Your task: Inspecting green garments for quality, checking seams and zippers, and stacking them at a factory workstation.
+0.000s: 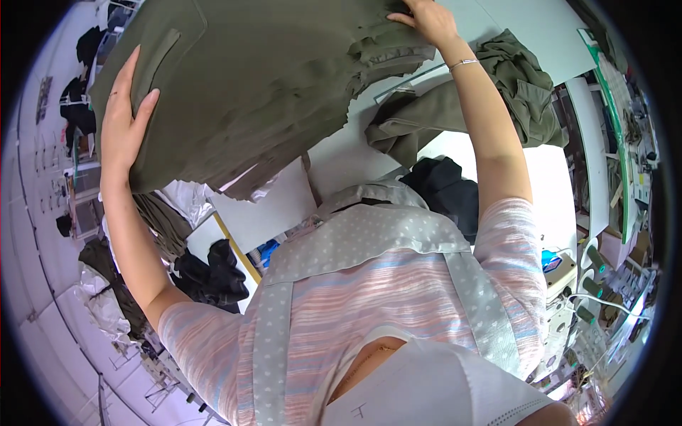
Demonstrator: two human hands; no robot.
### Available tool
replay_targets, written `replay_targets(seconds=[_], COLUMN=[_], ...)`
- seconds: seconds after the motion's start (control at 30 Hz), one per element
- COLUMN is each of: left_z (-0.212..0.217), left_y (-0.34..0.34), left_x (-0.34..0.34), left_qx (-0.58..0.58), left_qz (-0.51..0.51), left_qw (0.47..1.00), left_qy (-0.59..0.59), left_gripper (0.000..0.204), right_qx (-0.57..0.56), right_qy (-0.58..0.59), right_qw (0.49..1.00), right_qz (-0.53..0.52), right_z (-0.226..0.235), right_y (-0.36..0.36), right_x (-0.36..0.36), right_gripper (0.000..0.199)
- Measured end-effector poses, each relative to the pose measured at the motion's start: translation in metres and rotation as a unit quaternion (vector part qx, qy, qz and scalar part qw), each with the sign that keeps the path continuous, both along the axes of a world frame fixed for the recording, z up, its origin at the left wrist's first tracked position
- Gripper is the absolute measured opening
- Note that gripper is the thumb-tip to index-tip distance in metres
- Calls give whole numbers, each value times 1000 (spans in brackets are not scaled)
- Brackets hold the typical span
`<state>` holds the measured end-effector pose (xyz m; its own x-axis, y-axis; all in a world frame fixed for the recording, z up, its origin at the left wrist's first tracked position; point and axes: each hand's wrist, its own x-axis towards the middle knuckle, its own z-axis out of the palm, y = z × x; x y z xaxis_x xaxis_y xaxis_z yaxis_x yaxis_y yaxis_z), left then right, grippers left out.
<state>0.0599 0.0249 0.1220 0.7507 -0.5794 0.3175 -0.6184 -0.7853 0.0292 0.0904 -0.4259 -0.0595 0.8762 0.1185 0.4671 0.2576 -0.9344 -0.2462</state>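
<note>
A broad olive-green fabric piece (263, 78) lies across the far part of the view. A stitched pocket strip shows near its left side, and its near edge is ragged, with layers bunched at the right. My left hand (124, 131) rests flat along the fabric's left edge, index finger and thumb stretched apart. At the top edge of the view, my right hand (430, 25) has its thumb and fingers closed on the same fabric; some fingertips are cut off by the frame. To the right, beyond my forearm, lies a crumpled olive-green garment (522, 92).
A pale work table (341, 153) lies beneath the fabric. Black cloth (440, 192) is bunched near my chest, with more black cloth (213, 273) at the left. Brown cloth (160, 220) hangs at the left. A sewing machine (560, 284) with green thread spools (595, 259) stands at the right.
</note>
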Motion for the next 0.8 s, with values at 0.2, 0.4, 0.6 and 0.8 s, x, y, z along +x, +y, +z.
replay_targets(seconds=[0.2,0.4,0.6,0.8], left_z=[-3,7,5,4], left_y=[5,5,1,9], left_x=[11,13,16,-2], left_qx=[1,5,2,-8], left_qz=[17,23,27,65], left_qw=[999,999,999,996], left_qy=[31,33,42,59], left_gripper=[61,62,63,64], right_qx=[-37,122,152,506], right_qy=[-73,-146,-325,-308], right_qw=[997,976,932,776], right_qz=[11,-108,-41,218], right_z=[-35,38,176,141], right_y=[-48,-64,-62,-45], right_x=[11,81,155,63], right_gripper=[30,23,19,19])
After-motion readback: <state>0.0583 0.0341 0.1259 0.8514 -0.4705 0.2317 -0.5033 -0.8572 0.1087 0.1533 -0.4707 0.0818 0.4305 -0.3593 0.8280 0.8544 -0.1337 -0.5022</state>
